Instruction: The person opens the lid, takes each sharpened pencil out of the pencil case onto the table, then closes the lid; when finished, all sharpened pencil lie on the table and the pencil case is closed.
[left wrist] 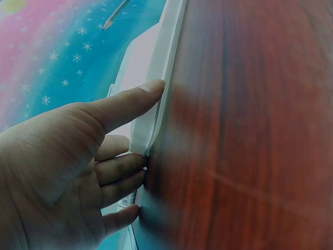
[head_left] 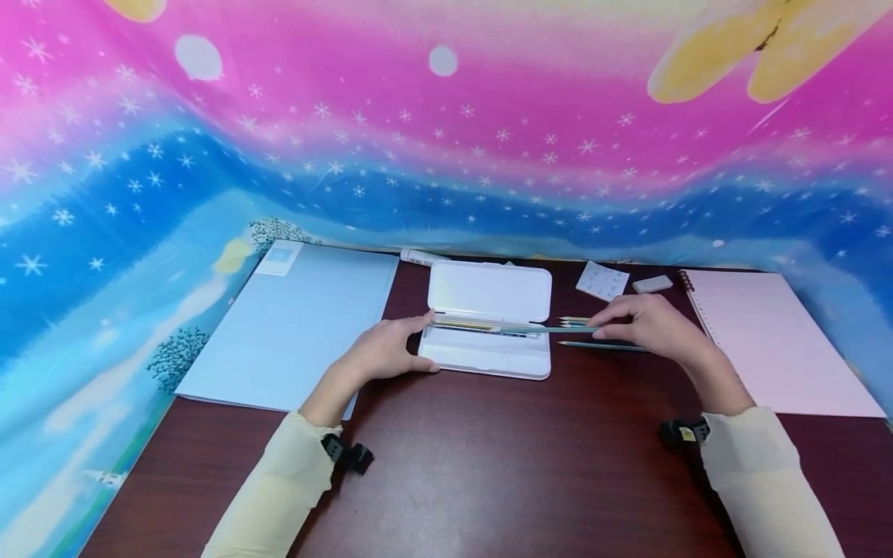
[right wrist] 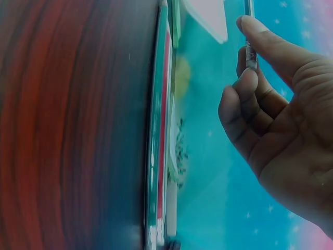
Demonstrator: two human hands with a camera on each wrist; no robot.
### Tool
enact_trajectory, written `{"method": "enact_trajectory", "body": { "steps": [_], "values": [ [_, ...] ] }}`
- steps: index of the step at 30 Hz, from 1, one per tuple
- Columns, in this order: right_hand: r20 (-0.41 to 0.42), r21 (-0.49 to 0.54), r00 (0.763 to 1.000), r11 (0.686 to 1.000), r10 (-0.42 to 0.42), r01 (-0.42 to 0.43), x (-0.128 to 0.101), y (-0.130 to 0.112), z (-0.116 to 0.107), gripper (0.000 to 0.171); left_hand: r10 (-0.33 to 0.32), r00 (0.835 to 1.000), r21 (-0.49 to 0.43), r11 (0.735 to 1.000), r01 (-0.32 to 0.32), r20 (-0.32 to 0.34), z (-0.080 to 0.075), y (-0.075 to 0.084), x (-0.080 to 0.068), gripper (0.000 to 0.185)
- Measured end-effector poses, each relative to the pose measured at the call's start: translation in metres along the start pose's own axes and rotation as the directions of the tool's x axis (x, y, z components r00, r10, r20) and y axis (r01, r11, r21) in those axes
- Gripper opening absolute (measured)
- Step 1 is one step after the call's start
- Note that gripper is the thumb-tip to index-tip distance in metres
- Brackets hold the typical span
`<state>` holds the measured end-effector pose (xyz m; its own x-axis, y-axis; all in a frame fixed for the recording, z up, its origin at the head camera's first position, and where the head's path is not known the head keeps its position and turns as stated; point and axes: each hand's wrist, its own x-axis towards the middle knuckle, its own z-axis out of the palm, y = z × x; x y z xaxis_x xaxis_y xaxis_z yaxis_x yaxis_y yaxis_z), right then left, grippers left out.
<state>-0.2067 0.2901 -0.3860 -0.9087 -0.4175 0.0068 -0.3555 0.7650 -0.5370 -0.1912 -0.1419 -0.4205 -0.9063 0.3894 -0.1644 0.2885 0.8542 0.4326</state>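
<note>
- Right hand [head_left: 652, 324] pinches a pencil [head_left: 558, 330] in the head view, reaching over the open white case [head_left: 488, 291]; left hand [head_left: 384, 349] grips the case's left end.
- Left wrist view adds the thumb pressed to the case's smooth, round-cornered wall, and a sharpened wooden tip [left wrist: 108, 24].
- Right wrist view adds the pencil's blunt end, plus a glossy green pencil [right wrist: 154, 125] beside a red pencil [right wrist: 162, 135], indistinct from the head, on the streaky wooden table [right wrist: 78, 125].

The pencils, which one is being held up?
The pencil pinched by the right hand, its far end over the open white case. No other pencil is held: those right of the case lie on the table.
</note>
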Motion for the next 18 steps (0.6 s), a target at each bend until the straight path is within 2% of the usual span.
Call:
{"method": "enact_trajectory", "body": {
  "steps": [10,18],
  "values": [
    [-0.03,0.009,0.999,0.999,0.032,-0.032,-0.021,0.024,-0.018,0.015,-0.004,1.0,-0.004,1.0,0.004,-0.001,0.0,0.0,0.001,0.095],
    [-0.005,-0.057,0.986,0.984,0.168,-0.168,-0.034,0.04,-0.032,0.019,-0.002,1.0,-0.004,1.0,0.002,0.0,0.0,0.0,0.002,0.096]
  ]
}}
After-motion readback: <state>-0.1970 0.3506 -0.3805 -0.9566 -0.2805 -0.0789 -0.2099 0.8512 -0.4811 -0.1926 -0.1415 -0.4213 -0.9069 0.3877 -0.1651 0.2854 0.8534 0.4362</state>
